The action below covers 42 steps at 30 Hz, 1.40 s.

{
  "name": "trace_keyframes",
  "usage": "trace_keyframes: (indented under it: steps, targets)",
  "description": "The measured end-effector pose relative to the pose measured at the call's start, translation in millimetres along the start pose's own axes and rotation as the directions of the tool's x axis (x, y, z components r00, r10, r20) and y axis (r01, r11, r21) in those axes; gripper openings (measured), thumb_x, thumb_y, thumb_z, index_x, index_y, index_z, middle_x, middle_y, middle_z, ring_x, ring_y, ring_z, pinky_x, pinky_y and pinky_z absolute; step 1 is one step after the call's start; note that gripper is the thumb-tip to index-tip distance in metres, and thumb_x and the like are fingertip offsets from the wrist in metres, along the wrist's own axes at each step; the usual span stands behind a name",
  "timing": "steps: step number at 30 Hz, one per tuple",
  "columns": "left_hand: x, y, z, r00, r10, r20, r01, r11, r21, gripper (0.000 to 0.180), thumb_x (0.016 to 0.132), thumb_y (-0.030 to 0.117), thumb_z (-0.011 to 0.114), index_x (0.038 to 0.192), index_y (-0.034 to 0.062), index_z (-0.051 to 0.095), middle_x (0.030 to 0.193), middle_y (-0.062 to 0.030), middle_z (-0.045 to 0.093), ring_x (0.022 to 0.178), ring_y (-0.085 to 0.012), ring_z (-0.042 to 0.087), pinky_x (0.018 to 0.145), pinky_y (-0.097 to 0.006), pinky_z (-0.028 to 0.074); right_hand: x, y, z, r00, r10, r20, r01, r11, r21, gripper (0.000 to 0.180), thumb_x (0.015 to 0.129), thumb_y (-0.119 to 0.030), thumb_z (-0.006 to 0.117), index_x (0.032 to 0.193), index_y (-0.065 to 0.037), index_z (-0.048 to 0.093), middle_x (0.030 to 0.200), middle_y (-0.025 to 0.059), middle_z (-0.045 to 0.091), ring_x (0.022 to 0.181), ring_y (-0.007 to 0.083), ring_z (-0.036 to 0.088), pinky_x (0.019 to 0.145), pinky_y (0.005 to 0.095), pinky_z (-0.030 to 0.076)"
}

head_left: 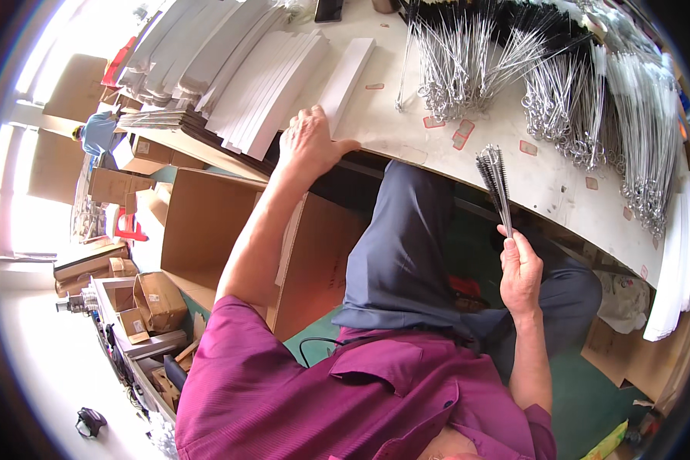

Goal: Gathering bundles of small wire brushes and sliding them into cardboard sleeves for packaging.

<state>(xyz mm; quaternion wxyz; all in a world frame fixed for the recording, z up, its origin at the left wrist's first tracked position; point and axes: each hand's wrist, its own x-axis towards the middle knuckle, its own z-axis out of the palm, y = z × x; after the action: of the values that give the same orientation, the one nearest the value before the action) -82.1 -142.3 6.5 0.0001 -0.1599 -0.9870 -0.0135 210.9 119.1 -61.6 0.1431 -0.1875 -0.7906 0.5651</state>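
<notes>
My right hand (521, 268) is closed around the wire stems of a small bundle of thin wire brushes (493, 172), held upright in front of the table edge. Their black bristles point up and away from me. My left hand (312, 142) rests at the near edge of the table, thumb stretched out to the right and fingers spread. It lies by the near end of a single long, narrow white carton (350, 69); whether the fingertips touch it is hard to see. Left of it is a row of similar flat white cartons (264, 96).
Piles of wire brushes with looped ends (456, 84) cover the table's far right, beside clear-wrapped bundles (644, 130). A dark phone (329, 9) lies at the back. A large open cardboard box (207, 222) stands below the table at left. White strips (671, 268) hang over the right edge.
</notes>
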Motion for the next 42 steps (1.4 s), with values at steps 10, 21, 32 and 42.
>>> trace_keyframes:
  steps: [10, 21, 32, 42]
  targets:
    - [13.0, -40.0, -3.8, 0.951, -0.07, 0.302, 0.212, 0.856, -0.471, 0.043, 0.078, 0.02, 0.071, 0.11, -0.0064, 0.066, 0.102, -0.0206, 0.071, 0.09, -0.0323, 0.07, 0.082, -0.043, 0.059, -4.9, -1.4, 2.0, 0.994, 0.026, 0.104, -0.027, 1.0, 0.009, 0.028, 0.109, -0.017, 0.053, 0.123, 0.002, 0.068, 0.066, -0.0045, 0.039, 0.058, 0.0052, 0.035, 0.051, 0.025, 0.03]
    - [-25.5, 27.1, 22.3, 0.954, 0.153, 0.259, 0.299, -0.39, -0.871, 0.037, 0.087, 0.008, 0.069, 0.119, -0.0045, 0.058, 0.104, -0.0201, 0.068, 0.086, -0.025, 0.069, 0.081, -0.038, 0.059, -15.1, -34.0, 10.1, 0.954, -0.042, 0.295, 0.024, 0.998, 0.065, 0.035, 0.106, -0.006, 0.055, 0.14, -0.003, 0.06, 0.088, 0.0102, 0.07, 0.069, 0.0093, 0.055, 0.067, 0.0243, 0.049]
    - [-50.6, 85.0, 17.6, 0.966, 0.171, 0.193, 0.251, -0.457, -0.853, 0.037, 0.094, 0.019, 0.068, 0.119, -0.0052, 0.056, 0.095, -0.0203, 0.068, 0.082, -0.0262, 0.067, 0.079, -0.041, 0.057, -12.0, -41.9, 2.7, 0.895, 0.035, 0.444, -0.031, 0.999, -0.018, 0.031, 0.105, -0.004, 0.056, 0.135, 0.0, 0.062, 0.095, 0.0186, 0.075, 0.075, 0.0164, 0.067, 0.075, 0.028, 0.054]
    - [-74.6, 109.5, 39.6, 0.963, 0.177, 0.205, 0.27, -0.556, -0.786, 0.031, 0.1, 0.027, 0.064, 0.115, 0.0004, 0.06, 0.095, -0.017, 0.068, 0.087, -0.0288, 0.068, 0.083, -0.045, 0.058, -6.5, -33.0, 1.6, 0.908, 0.091, 0.408, -0.068, 0.995, -0.072, 0.028, 0.106, -0.007, 0.054, 0.131, -0.001, 0.063, 0.07, 0.0161, 0.064, 0.06, 0.0186, 0.062, 0.063, 0.0341, 0.052]
